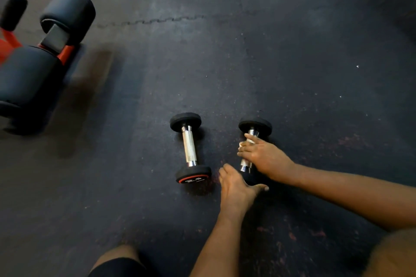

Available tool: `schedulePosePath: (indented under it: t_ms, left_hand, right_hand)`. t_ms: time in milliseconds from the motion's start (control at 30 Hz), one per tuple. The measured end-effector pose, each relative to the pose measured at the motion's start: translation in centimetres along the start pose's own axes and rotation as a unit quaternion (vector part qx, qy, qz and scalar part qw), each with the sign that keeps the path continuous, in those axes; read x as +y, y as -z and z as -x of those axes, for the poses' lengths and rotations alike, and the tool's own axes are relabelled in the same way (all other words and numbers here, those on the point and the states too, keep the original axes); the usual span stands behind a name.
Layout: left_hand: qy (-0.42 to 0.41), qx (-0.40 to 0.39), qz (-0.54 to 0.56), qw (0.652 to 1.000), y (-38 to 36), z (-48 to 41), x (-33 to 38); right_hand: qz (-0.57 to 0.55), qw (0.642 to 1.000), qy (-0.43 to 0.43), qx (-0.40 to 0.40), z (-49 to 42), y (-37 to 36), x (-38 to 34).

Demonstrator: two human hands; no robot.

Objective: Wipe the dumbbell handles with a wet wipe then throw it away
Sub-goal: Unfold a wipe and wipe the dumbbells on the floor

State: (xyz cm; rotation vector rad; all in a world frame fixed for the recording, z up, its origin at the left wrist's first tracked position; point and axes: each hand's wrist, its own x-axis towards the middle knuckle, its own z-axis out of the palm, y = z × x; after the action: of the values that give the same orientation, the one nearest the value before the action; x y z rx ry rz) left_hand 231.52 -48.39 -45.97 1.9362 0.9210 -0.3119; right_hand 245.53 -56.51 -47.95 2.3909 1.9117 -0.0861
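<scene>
Hands clamp one dumbbell (255, 126): left hand (235, 186) on rubber end, right hand (263, 157) wrapping wipe (249, 141) round knurled steel.

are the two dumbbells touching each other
Apart. The head view shows a plain strip of dark floor between the left dumbbell and the right dumbbell along their whole length.

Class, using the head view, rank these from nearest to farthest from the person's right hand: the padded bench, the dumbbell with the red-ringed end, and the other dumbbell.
1. other dumbbell: under the right hand, touching.
2. red-ringed dumbbell: beside it, to the left.
3. padded bench: far left.
</scene>
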Motion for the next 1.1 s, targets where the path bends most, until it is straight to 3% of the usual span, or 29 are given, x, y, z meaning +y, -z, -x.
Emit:
schedulePosePath:
  t_ms: [67,200,300,367,467,533,700,800,833,933,1100]
  left_hand:
    - [0.001,0.006,-0.002,1.0,0.0,0.1,-0.1]
    - [-0.001,0.007,-0.001,1.0,0.1,-0.2,-0.1]
    - [-0.005,0.007,-0.006,1.0,0.1,-0.3,-0.2]
    - [-0.006,0.012,-0.012,1.0,0.0,-0.2,-0.5]
    - [-0.01,0.001,-0.02,1.0,0.1,-0.5,-0.8]
    - [-0.011,-0.008,-0.021,1.0,0.4,-0.8,-0.8]
    - [-0.011,0.003,-0.027,1.0,0.3,-0.9,-0.8]
    - [-0.002,-0.005,-0.02,1.0,0.4,-0.6,-0.6]
    - [0.001,-0.008,-0.02,1.0,0.5,-0.6,-0.5]
    - [0.0,0.001,-0.024,1.0,0.2,-0.6,-0.3]
    - [-0.004,0.008,-0.03,1.0,0.1,-0.8,-0.4]
  right_hand:
    - [-0.022,0.999,-0.01,0.047,0.2,-0.1,1.1]
    - [-0.055,0.982,-0.145,0.111,-0.2,-0.6,0.9]
    - [-0.164,0.945,-0.236,0.155,0.9,-1.6,-1.6]
    - [-0.273,0.887,-0.316,0.198,1.3,-1.6,-3.6]
    - [-0.403,0.741,-0.476,0.25,-0.2,-0.7,-5.8]
    - [-0.397,0.705,-0.533,0.246,-1.6,-0.6,-5.5]
    - [-0.423,0.655,-0.576,0.245,-2.5,-0.8,-3.9]
    - [-0.474,0.638,-0.576,0.192,-1.0,-2.1,-4.5]
    - [-0.508,0.617,-0.575,0.174,-0.5,-2.4,-4.1]
    - [-0.597,0.506,-0.593,0.192,-1.2,-3.5,-1.4]
    - [-0.661,0.47,-0.553,0.191,-3.2,-4.3,-1.0]
